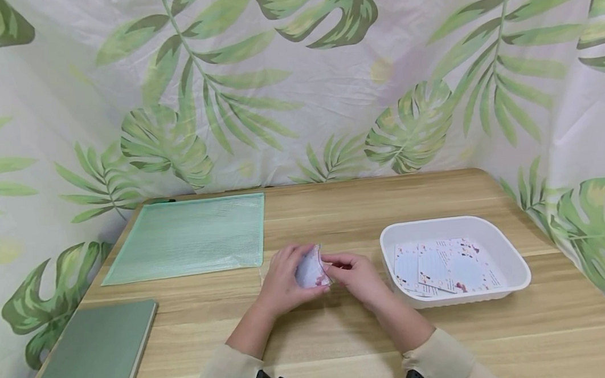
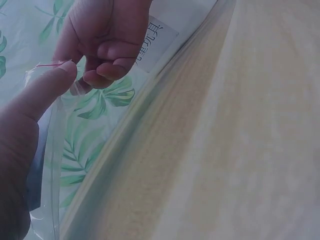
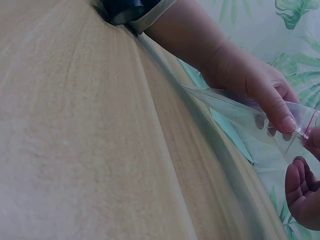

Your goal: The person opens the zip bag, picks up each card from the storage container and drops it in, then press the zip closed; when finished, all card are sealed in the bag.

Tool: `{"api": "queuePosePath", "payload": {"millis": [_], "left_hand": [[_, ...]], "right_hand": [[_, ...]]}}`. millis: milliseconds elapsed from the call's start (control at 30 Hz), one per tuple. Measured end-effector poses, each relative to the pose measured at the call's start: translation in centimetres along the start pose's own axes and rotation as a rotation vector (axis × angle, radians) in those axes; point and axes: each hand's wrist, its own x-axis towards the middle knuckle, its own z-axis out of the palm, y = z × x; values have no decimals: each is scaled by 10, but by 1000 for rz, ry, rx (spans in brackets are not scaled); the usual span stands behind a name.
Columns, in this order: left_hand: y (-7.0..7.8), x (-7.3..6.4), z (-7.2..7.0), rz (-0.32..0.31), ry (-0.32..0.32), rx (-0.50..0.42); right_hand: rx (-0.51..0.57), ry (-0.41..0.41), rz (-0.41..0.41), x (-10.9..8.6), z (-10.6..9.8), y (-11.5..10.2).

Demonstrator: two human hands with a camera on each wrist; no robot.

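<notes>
A small clear zip bag with a printed, pink-flowered face is between the two hands over the middle of the table. My left hand holds it from the left side, thumb on one face and fingers behind in the right wrist view. With curled fingers, my right hand pinches the bag's edge on the right. A red line runs along the mouth of the clear bag, close to both hands' fingertips. Inside, a dark flat piece shows in the left wrist view.
To the right stands a white plastic tray with several printed cards lying in it. A mint-green mesh pouch lies at the back left, and a green notebook at the front left. Behind the table hangs a leaf-patterned cloth.
</notes>
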Motion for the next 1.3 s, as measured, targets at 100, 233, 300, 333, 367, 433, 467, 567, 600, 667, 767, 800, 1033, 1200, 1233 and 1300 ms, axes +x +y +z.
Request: {"api": "queuePosePath", "payload": {"millis": [100, 233, 300, 333, 367, 433, 467, 567, 600, 667, 767, 800, 1033, 1200, 1233, 1300], "left_hand": [[0, 0, 1, -7, -9, -2], [1, 1, 0, -19, -20, -10], [2, 1, 0, -28, -25, -15], [2, 1, 0, -33, -27, -19], [2, 1, -1, -36, -28, -20], [2, 1, -1, -43, -31, -22], [2, 1, -1, -45, -33, -20], [2, 1, 0, -47, -38, -20], [2, 1, 0, -48, -39, -22], [2, 1, 0, -49, -39, -25], [2, 2, 0, -52, -39, -31], [2, 2, 0, -53, -40, -32], [2, 3, -1, -47, -38, -31], [1, 2, 0, -44, -44, -32], [1, 2, 0, -43, -44, -32], [1, 2, 0, -44, -44, -33]], "right_hand": [[-20, 10, 9, -3, -5, -2], [-64, 49, -13, -8, -26, -13], [-101, 79, -48, -10, -44, -19], [-125, 95, -66, -10, -54, -22], [-154, 108, -84, -10, -64, -25], [-225, 133, -98, -10, -86, -28], [-275, 139, -99, -10, -98, -29], [-445, 129, -71, -8, -132, -28], [-514, 116, -55, -6, -143, -25], [-642, 73, -21, -4, -164, -20], [-804, -5, 10, -2, -191, -9], [-836, -31, 18, -1, -198, -5], [-930, -87, 37, 6, -231, 17], [-954, -104, 37, 8, -238, 27], [-955, -109, 31, 8, -238, 28], [-958, -114, 27, 8, -239, 30]]}}
